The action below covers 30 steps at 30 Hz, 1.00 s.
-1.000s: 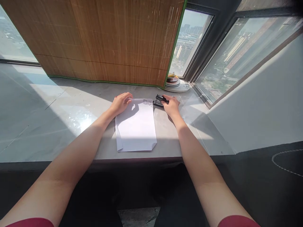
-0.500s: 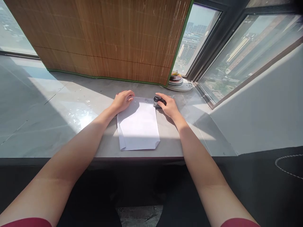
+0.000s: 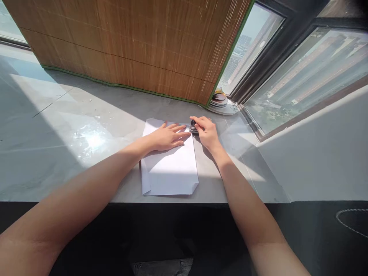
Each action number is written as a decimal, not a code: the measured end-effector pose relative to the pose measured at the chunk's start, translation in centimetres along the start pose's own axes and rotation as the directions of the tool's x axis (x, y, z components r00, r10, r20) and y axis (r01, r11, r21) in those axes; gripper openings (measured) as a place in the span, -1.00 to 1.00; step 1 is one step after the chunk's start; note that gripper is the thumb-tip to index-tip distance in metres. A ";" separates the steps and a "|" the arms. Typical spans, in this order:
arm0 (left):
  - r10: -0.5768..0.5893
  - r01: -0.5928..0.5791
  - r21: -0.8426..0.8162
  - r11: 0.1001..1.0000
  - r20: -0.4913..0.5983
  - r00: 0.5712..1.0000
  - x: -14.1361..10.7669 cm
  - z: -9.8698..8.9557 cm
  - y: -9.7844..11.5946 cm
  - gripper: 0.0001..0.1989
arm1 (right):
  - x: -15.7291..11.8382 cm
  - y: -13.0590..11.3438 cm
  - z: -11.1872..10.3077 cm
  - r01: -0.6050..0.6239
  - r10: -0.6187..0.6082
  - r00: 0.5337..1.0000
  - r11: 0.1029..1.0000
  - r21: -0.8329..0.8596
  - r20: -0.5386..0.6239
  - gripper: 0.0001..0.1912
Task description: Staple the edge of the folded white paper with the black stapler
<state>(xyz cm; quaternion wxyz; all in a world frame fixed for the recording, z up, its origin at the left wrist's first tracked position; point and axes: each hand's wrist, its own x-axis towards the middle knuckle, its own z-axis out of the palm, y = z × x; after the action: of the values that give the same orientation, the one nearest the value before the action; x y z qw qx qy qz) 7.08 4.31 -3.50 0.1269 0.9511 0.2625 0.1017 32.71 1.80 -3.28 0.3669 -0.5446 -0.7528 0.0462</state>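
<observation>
White sheets of paper lie on the grey stone sill, their lower corners folded or curled. My left hand rests flat across the upper part of the paper, fingers spread and pointing right. At the paper's upper right edge is a small black and silver stapler, partly covered by fingers. My right hand is closed round it, thumb and fingers on its black top. The left fingertips come close to the stapler's near end. Whether the paper's edge sits inside its jaw cannot be made out.
A brown bamboo blind with green edging hangs down to the back of the sill. Stacked plates stand in the corner by the window frame. A white wall bounds the right side. Sunlight glares on the sill at left.
My left hand has moved from the paper's upper left edge to lie flat across it, near the stapler. My right hand keeps hold of the stapler. The view has shifted slightly.
</observation>
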 end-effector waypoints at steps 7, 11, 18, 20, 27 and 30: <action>-0.022 0.020 0.038 0.999 0.051 0.998 0.0 -0.1 0.4 -0.43 | 0.0 -0.4 0.1 -0.003 0.003 1.000 0.992 -0.125 -0.004 -0.56; -0.020 0.018 0.036 0.999 0.045 0.999 0.2 0.5 0.0 -0.42 | -0.1 -1.1 0.1 -0.006 0.009 1.000 0.990 -0.141 0.019 -0.55; -0.034 0.033 0.026 0.999 0.039 0.999 0.3 0.5 -0.1 -0.43 | -0.3 -1.8 0.1 -0.036 0.041 0.999 0.983 -0.179 0.023 -0.54; -0.036 0.035 0.029 0.999 0.040 0.999 0.3 0.4 0.0 -0.43 | -0.3 -1.8 0.2 -0.037 0.043 0.999 0.981 -0.191 0.027 -0.54; -0.045 0.043 0.036 0.998 0.044 0.998 0.2 0.2 0.2 -0.44 | -0.4 -1.4 0.3 -0.007 0.023 0.998 0.968 -0.251 0.061 -0.51; -0.045 0.044 0.032 0.999 0.037 0.998 0.3 0.3 0.1 -0.43 | -0.4 -1.5 0.3 -0.011 0.034 0.996 0.961 -0.278 0.077 -0.51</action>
<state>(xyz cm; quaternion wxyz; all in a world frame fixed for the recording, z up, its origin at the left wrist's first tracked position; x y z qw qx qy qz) 7.44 4.30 -3.75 0.1193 0.9487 0.2827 0.0766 31.43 0.99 -3.03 0.2557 -0.5967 -0.7599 -0.0333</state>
